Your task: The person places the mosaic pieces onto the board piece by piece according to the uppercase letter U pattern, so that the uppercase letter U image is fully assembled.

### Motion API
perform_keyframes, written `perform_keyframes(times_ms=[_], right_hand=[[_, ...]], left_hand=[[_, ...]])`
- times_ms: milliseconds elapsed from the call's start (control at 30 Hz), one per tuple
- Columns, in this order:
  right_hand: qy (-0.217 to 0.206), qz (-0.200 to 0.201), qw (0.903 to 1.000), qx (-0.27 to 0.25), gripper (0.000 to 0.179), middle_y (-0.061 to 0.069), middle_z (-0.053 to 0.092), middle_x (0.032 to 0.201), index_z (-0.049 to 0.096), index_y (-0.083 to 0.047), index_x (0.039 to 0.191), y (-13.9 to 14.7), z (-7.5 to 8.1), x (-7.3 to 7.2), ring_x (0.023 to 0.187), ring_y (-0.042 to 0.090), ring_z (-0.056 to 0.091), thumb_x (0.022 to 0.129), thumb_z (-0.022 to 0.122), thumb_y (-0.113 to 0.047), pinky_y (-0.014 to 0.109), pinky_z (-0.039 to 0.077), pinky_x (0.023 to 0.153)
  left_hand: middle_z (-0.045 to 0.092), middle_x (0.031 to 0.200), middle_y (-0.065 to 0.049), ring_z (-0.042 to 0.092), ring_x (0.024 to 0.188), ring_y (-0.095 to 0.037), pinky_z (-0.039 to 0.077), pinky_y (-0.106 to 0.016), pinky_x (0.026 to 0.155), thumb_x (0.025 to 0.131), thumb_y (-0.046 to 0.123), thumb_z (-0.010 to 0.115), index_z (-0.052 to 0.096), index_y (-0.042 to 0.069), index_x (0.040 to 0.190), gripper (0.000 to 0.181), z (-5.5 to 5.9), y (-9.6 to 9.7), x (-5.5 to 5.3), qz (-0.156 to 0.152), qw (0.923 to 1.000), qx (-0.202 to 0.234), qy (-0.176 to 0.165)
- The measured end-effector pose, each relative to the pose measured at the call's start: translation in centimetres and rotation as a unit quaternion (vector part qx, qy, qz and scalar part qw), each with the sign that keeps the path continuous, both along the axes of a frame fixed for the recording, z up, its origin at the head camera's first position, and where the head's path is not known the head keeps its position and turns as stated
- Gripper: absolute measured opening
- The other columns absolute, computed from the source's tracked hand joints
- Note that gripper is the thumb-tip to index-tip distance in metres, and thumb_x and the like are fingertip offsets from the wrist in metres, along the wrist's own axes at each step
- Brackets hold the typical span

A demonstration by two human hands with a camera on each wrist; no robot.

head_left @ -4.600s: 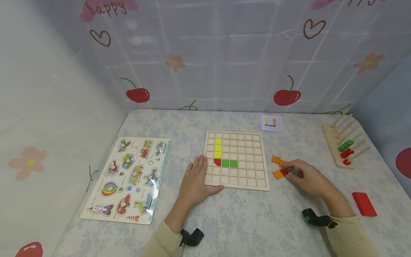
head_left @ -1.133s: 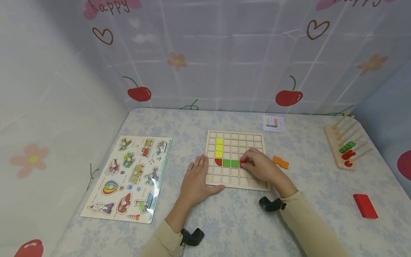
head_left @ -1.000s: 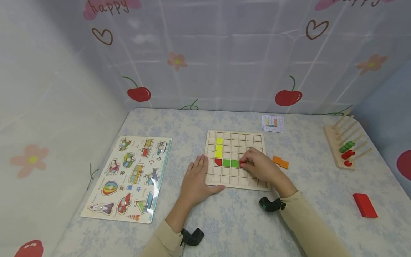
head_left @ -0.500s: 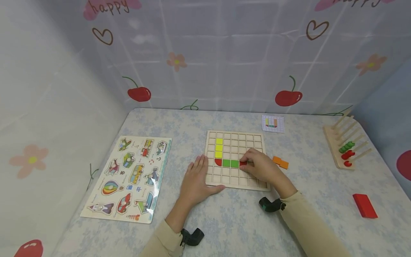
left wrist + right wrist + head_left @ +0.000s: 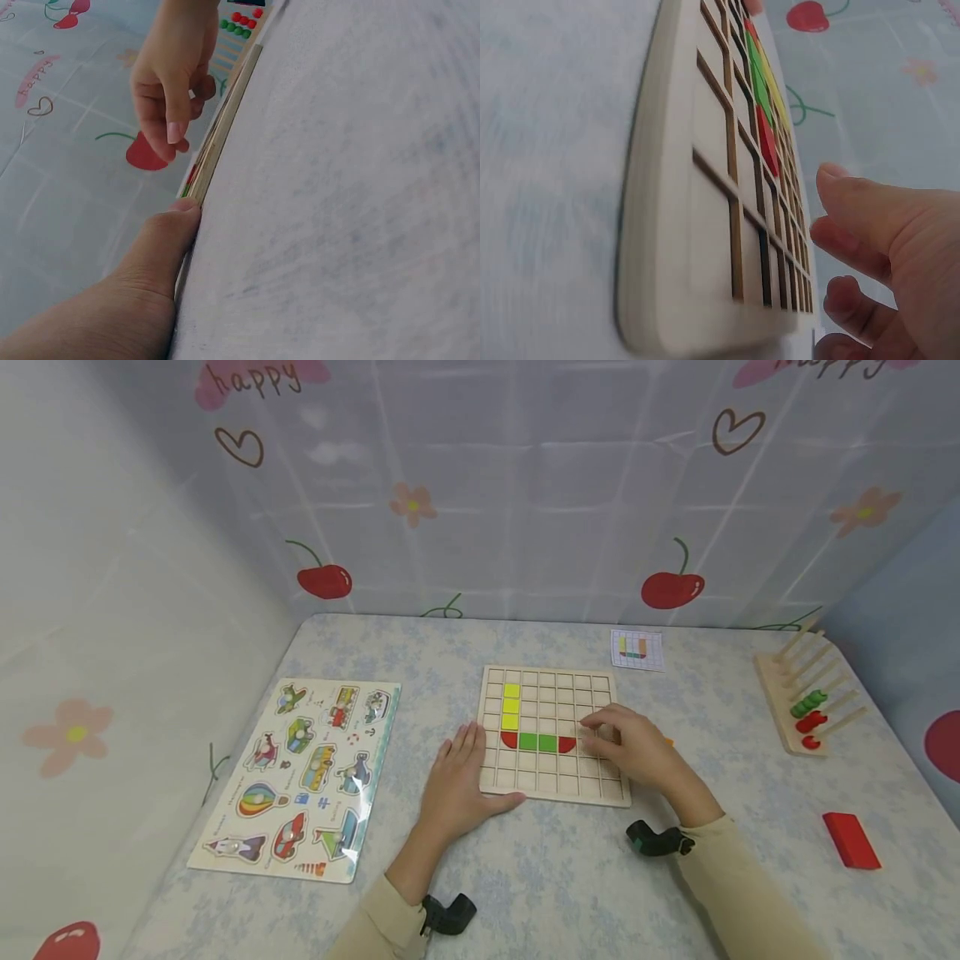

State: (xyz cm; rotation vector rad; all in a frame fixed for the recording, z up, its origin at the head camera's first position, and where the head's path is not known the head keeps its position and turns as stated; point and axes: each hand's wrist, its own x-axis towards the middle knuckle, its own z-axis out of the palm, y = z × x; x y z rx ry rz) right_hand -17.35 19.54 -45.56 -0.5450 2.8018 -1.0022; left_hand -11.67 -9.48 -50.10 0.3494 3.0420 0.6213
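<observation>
A wooden grid board (image 5: 551,785) lies on the table. In it sit a column of yellow squares (image 5: 511,707) and a row of green squares (image 5: 537,742), with a rounded red piece (image 5: 567,744) at the right end and another red piece (image 5: 509,740) at the left. My left hand (image 5: 454,785) rests flat at the board's left edge, thumb along its near edge. Above the board's right side hovers my right hand (image 5: 633,745), thumb and fingers apart, holding nothing. Behind it an orange piece (image 5: 670,742) barely shows; the rest is hidden.
A pattern card (image 5: 637,650) lies behind the board. To the left is a picture puzzle board (image 5: 300,777). At the right stand a peg rack (image 5: 776,706) with green and red beads and, nearer, a red block (image 5: 852,841).
My right hand has brought a red piece from beside the orange ones to the grid, let go of it at the row's right end and drawn back rightward. My left hand has stayed put.
</observation>
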Motion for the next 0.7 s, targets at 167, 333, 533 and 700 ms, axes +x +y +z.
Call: perform_keyframes(times_ms=[167, 333, 533, 700], right_hand=[[0.01, -0.025, 0.9996, 0.002, 0.029, 0.004, 0.064, 0.113, 0.068, -0.011, 0.122, 1.9, 0.1, 0.1, 0.071, 0.016, 0.048, 0.095, 0.068, -0.023, 0.026, 0.044, 0.057], [0.026, -0.048, 0.9984, 0.017, 0.033, 0.007, 0.064, 0.116, 0.067, -0.009, 0.124, 3.5, 0.1, 0.4, 0.081, 0.019, 0.05, 0.094, 0.07, -0.023, 0.029, 0.046, 0.067], [0.033, -0.074, 0.9964, 0.025, 0.034, 0.009, 0.065, 0.115, 0.067, -0.008, 0.123, 5.2, 0.2, 0.7, 0.076, 0.02, 0.046, 0.093, 0.071, -0.023, 0.025, 0.041, 0.061], [0.038, -0.085, 0.9954, 0.023, 0.034, 0.011, 0.065, 0.116, 0.068, -0.007, 0.122, 6.1, 0.3, 0.8, 0.075, 0.02, 0.047, 0.093, 0.07, -0.025, 0.026, 0.041, 0.061]], left_hand=[[0.012, 0.167, -0.007, 0.009, 0.156, -0.02, 0.014, -0.045, 0.126, 0.074, 0.084, 0.058, 0.012, 0.006, 0.159, 0.124, -0.1, 0.0, -0.1, 0.002, 1.0, -0.002, -0.003], [0.013, 0.167, -0.007, 0.009, 0.156, -0.021, 0.014, -0.045, 0.126, 0.074, 0.084, 0.058, 0.013, 0.006, 0.159, 0.124, -0.2, 0.0, 0.0, 0.003, 1.0, -0.004, 0.0], [0.012, 0.167, -0.007, 0.009, 0.156, -0.02, 0.014, -0.045, 0.126, 0.073, 0.085, 0.057, 0.012, 0.006, 0.159, 0.125, -0.4, -0.1, 0.0, 0.002, 1.0, -0.004, 0.005], [0.012, 0.167, -0.007, 0.009, 0.156, -0.02, 0.013, -0.045, 0.126, 0.073, 0.085, 0.057, 0.012, 0.006, 0.159, 0.125, -0.5, 0.0, 0.0, 0.003, 1.0, -0.003, 0.006]])
